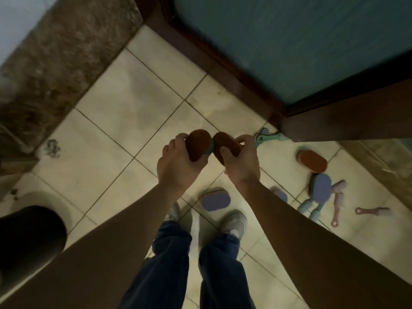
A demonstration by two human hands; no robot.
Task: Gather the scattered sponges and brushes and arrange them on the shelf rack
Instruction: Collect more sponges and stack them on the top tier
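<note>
The floor (133,103) is laid with pale cream tiles parted by dark grout lines. A teal ribbed panel (289,41) is framed in dark wood (223,71) at the upper right. A band of speckled brown stone (62,52) is seen at the upper left. The room is dimly lit.

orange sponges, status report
Left hand grips first orange oval sponge; right hand grips second orange oval sponge. Purple oval sponge lies near shoes. Shelf rack not in view.

The floor tiles (133,97) look smooth and shiny. The stone ledge (62,52) at ten o'clock looks rough. The door frame (334,121) is wood. Both brown sponges (198,143) look matt.
</note>
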